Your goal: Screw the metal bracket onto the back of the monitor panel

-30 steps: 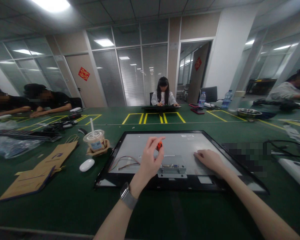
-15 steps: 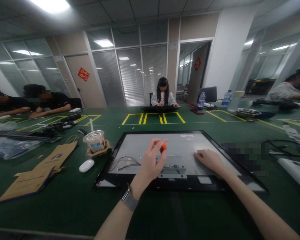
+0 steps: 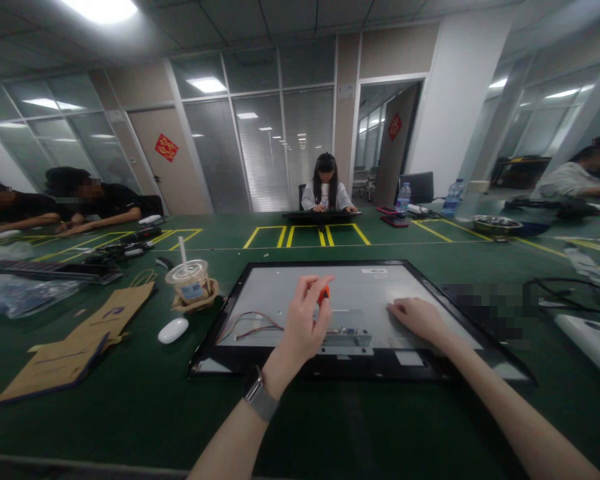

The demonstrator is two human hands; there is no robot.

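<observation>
A large flat display panel (image 3: 275,287) with a black frame lies back side up on the green table in front of me. Near its lower middle is a metal bracket (image 3: 347,343) with connectors, and thin wires (image 3: 253,317) run to its left. My left hand (image 3: 305,320) is above the bracket, closed on an orange-and-black handle, which looks like a screwdriver (image 3: 324,294); its tip is hard to make out. My right hand (image 3: 417,320) rests on the panel's right part, fingers loosely bent, with nothing visible in it.
Left of the panel stand an iced drink cup (image 3: 187,283) in a carrier, a white mouse (image 3: 173,330) and brown paper bags (image 3: 80,340). A white device (image 3: 590,347) and cables lie at right. Across the table a person (image 3: 325,187) sits at another panel; other people sit left and right.
My left hand stays over the bracket, and the orange handle has turned or shifted slightly left in its fingers. My right hand has not moved.
</observation>
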